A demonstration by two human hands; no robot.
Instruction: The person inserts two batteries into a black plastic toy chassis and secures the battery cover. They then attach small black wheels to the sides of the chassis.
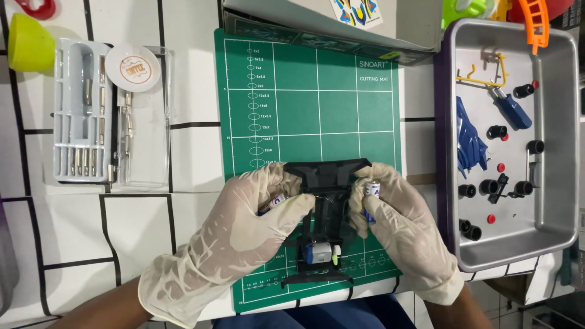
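1. Black plastic frame [329, 201] was held over the green cutting mat [304, 91], between both gloved hands.
2. Left hand [244, 225] pinched a small battery [277, 201] against the frame's left side.
3. Right hand [402, 219] pinched another battery [372, 190] at the frame's right side.
4. Metal tray [548, 231] of small parts stood to the right.

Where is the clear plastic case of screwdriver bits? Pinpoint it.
In the head view, the clear plastic bit case lies upper left, left of the green cutting mat, below the yellow-green cup.
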